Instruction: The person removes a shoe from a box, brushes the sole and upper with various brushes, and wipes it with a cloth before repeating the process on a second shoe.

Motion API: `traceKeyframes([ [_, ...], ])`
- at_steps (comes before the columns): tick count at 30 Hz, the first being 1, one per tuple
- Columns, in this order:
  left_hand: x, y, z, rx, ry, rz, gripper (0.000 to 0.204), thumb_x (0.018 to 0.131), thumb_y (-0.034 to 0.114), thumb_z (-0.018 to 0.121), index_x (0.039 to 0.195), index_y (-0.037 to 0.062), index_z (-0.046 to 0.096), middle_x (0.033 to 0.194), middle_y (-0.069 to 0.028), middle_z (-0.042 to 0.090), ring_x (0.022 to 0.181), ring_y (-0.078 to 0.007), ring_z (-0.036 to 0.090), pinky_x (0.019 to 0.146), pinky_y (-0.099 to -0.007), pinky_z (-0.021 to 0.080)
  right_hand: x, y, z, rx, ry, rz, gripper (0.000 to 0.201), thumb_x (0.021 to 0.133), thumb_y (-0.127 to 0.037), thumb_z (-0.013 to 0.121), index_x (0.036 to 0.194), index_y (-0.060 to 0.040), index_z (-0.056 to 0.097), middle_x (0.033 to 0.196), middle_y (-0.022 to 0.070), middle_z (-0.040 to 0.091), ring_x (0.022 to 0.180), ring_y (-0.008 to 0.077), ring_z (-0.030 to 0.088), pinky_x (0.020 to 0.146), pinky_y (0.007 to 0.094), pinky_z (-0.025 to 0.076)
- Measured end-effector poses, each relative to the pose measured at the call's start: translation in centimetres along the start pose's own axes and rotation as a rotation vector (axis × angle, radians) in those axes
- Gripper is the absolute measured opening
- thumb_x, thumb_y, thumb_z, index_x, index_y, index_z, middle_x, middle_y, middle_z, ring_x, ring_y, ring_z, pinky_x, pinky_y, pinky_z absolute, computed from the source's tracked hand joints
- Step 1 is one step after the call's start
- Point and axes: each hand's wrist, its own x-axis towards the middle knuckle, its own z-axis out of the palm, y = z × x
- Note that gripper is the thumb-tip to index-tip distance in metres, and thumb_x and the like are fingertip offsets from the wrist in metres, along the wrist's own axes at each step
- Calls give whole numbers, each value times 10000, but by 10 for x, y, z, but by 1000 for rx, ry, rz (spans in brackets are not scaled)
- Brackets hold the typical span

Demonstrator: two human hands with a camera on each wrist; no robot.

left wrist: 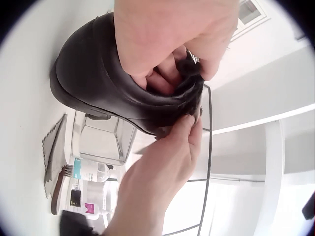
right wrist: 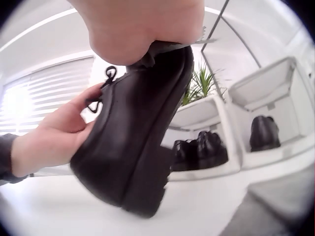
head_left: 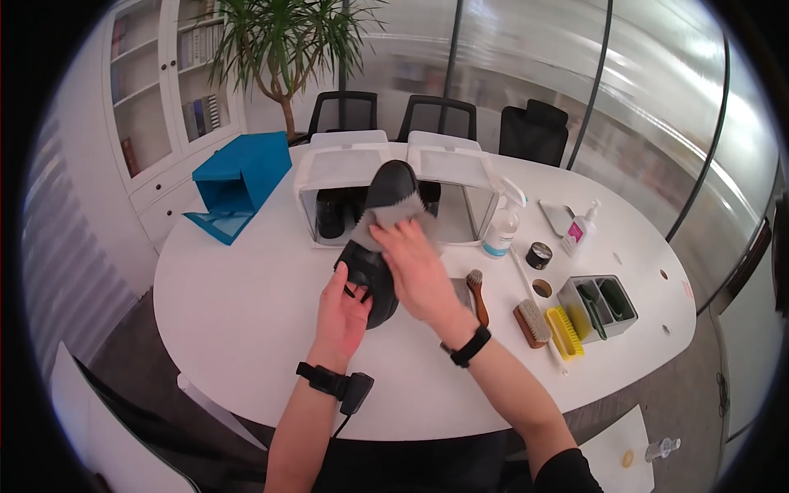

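Note:
A black lace-up shoe [head_left: 380, 283] is held up over the white table, toe pointing away. The left hand [head_left: 343, 316] grips it at the opening, and in the left wrist view that hand's fingers [left wrist: 165, 78] reach inside the shoe [left wrist: 93, 69]. The right hand [head_left: 415, 267] pinches a grey cloth with zigzag edges [head_left: 393, 215] and presses it on the shoe's upper near the toe. In the right wrist view the shoe's heel [right wrist: 142, 196] faces down, with the right hand [right wrist: 147, 29] above it.
Two white boxes [head_left: 341, 168] with black shoes inside stand behind, a blue box [head_left: 259, 168] to their left. At right are a spray bottle [head_left: 502, 226], a round jar [head_left: 539, 255], a pump bottle [head_left: 580, 228], brushes [head_left: 532, 323] and a grey divided holder [head_left: 575, 322].

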Motion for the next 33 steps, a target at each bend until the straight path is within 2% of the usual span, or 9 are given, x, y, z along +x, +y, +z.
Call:
traceKeyframes([
  [2,1,1,-5,-32,58,25,465,1086,378,576,1409,43,565,1355,-73,644,1296,-220,571,1120,-404,447,-14,-21,10,187,-77,185,457,916,38,597,1372,20,578,1368,213,624,1340,406,541,1188,489,409],
  [5,-1,11,-1,0,49,70,472,1085,398,573,1400,47,559,1342,-53,639,1280,-211,570,1128,-381,429,-30,-39,21,82,-182,83,499,908,32,591,1406,14,557,1388,203,615,1333,396,555,1175,471,434],
  [7,-1,18,7,-97,-102,-47,467,1083,413,571,1372,46,564,1313,-46,637,1248,-203,580,1122,-383,422,-46,-37,36,78,-207,40,530,894,26,591,1422,15,547,1427,197,597,1342,395,556,1169,466,443],
  [12,13,2,-28,-107,127,-88,318,1044,280,642,1232,24,630,1159,-73,705,1098,-204,665,980,-365,525,-57,-49,17,175,-382,171,479,940,22,580,1418,13,546,1487,213,556,1400,387,511,1154,431,457],
  [19,9,1,-25,122,325,-122,395,1022,351,672,1278,52,636,1196,-85,702,1147,-223,656,996,-376,521,-70,-48,-4,135,-521,44,493,929,29,582,1421,4,555,1493,180,566,1407,338,526,1153,424,468],
  [21,16,-3,-36,-90,286,-317,395,1014,350,690,1275,57,640,1171,-83,699,1155,-224,650,1028,-371,504,-66,-43,2,19,-459,15,496,905,34,594,1399,-15,587,1480,157,586,1394,316,548,1156,427,470],
  [28,3,9,-4,-53,274,-153,418,1020,303,690,1333,40,601,1275,-78,680,1227,-217,633,1115,-346,451,-17,-22,10,-115,-307,-150,522,830,61,604,1338,-56,644,1482,91,604,1386,281,564,1168,406,463],
  [30,3,2,-9,-96,90,-185,419,1015,228,696,1374,48,578,1334,-66,662,1257,-212,622,1116,-362,461,2,-10,9,-121,-159,-73,466,858,77,604,1302,-56,655,1474,110,604,1392,306,552,1156,415,471],
  [33,-8,6,12,-14,63,-180,415,1002,181,713,1374,44,592,1329,-80,667,1205,-216,659,1042,-350,529,28,7,-2,-98,-63,3,386,916,60,600,1274,-69,664,1459,129,610,1394,337,541,1119,432,491],
])
